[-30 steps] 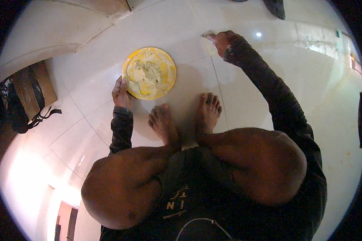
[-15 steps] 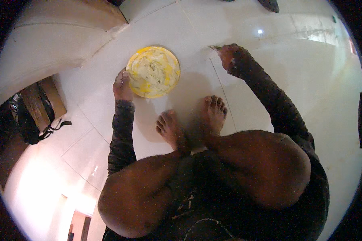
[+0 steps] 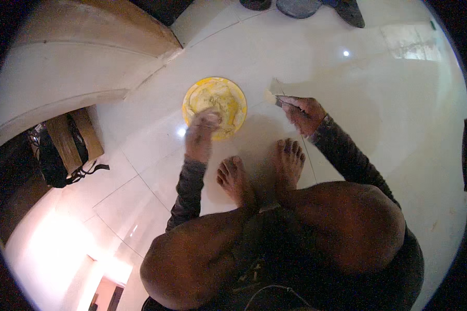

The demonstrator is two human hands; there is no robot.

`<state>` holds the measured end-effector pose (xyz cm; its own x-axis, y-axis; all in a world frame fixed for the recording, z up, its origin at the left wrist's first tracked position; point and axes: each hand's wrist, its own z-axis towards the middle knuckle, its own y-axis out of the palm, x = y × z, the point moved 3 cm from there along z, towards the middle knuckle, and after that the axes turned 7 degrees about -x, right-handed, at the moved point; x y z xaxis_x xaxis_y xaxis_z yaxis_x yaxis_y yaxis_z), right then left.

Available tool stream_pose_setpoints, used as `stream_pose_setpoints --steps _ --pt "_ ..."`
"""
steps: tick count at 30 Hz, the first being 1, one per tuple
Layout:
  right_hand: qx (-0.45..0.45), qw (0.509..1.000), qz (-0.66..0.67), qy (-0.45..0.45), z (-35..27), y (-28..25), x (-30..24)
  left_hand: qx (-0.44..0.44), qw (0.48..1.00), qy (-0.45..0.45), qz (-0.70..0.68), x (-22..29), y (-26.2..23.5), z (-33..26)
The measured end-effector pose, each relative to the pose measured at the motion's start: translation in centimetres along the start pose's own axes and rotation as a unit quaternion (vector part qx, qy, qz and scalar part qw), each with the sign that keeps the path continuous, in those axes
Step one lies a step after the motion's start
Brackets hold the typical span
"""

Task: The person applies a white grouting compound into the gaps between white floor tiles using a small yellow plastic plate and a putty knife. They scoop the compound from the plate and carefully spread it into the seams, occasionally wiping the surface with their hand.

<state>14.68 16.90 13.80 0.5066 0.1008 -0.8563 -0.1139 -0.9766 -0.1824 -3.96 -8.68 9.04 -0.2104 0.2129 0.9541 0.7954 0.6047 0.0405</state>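
A round yellow lid or plate (image 3: 242,115) lies on the floor in front of my feet. A thick, pale, creamy paste (image 3: 215,93) is spread over it. My left hand (image 3: 202,132) hovers over its near left part, fingers curled but smeared by motion, so whether they grip anything is unclear. Off to the right, clear of the lid, my right hand (image 3: 305,114) is closed around a small flat-bladed scraper (image 3: 279,100). Its blade points left and has pale paste at its tip. Whitish smears mark my right hand and cuff.
My bare feet (image 3: 289,158) stand on the shiny tile floor (image 3: 347,93) just behind the lid. At left sits a cardboard box (image 3: 83,135) beside a black bag with straps (image 3: 57,160). Dark footwear (image 3: 347,11) lies at the far edge. A pale wall base (image 3: 88,72) curves along the upper left.
My left hand has left the lid's left rim and moved over the lid. My right hand has drawn nearer, and the scraper's pasty tip now shows. The whole view has shifted.
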Motion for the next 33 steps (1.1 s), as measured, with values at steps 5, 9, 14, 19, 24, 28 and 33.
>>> stream_pose_setpoints --steps 5,9,14,19,24,28,33 --pt "-0.048 0.946 0.316 0.053 -0.7 6.1 0.1 -0.042 0.935 -0.188 -0.297 0.8 7.7 -0.6" --pt "-0.063 0.920 0.374 0.095 -1.5 6.8 1.2 0.052 0.911 -0.257 -0.318 -0.7 8.3 -0.5" --pt "-0.042 0.922 0.359 0.139 -2.0 6.4 3.0 -0.010 0.966 -0.143 -0.215 -1.7 9.3 -0.2" --pt "-0.051 0.912 0.358 0.194 -2.9 5.8 6.8 0.060 0.948 -0.158 -0.270 -1.5 7.1 -0.1" --pt "-0.074 0.922 0.356 0.130 -4.3 5.4 8.5 0.093 0.936 -0.151 -0.305 -1.0 7.2 0.4" --pt "-0.063 0.967 0.239 0.066 -3.6 5.5 3.7 0.113 0.910 -0.177 -0.359 -0.9 7.4 0.0" --pt "-0.143 0.972 0.181 0.036 -2.4 5.5 2.3 0.091 0.987 -0.044 -0.127 -0.1 6.6 0.1"
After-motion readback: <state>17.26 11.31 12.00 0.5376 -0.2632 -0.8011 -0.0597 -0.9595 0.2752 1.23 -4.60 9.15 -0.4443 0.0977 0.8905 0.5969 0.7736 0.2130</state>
